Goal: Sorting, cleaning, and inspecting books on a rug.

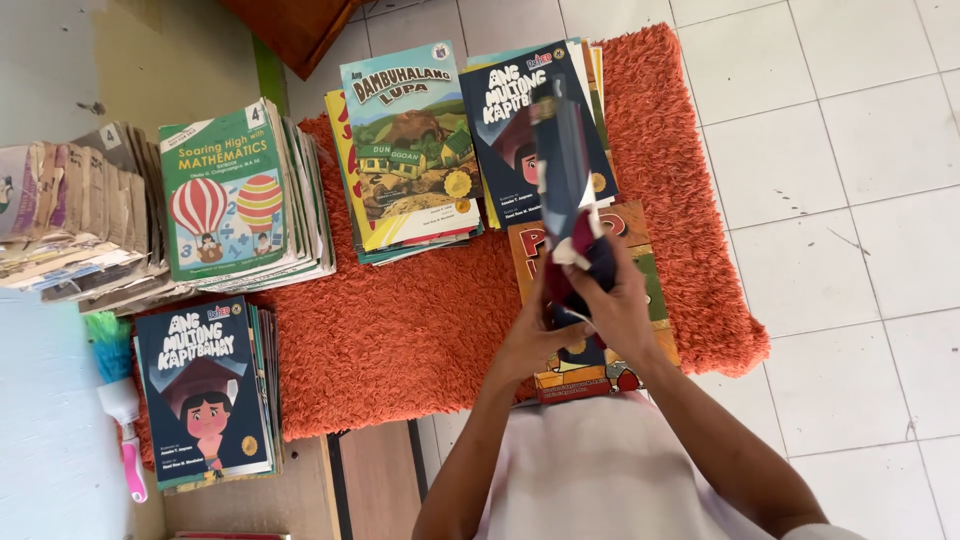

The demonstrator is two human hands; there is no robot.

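Both my hands hold one thin dark blue book (562, 165) upright and edge-on over the orange rug (400, 330). My left hand (535, 335) grips its lower edge from the left. My right hand (615, 300) clasps the same lower end from the right. Under my hands lies a reddish-orange book (640, 235) on the rug. Behind the held book sits a stack topped by a dark blue book with a cartoon face (505, 130).
A stack topped by a green landscape book (410, 150) lies next to it. A stack with a green balloon cover (225, 195) and worn paper-covered books (70, 215) sit at left. Another dark blue stack (200, 390) and a pink-handled duster (120, 390) lie lower left. White floor tiles (850, 200) spread right.
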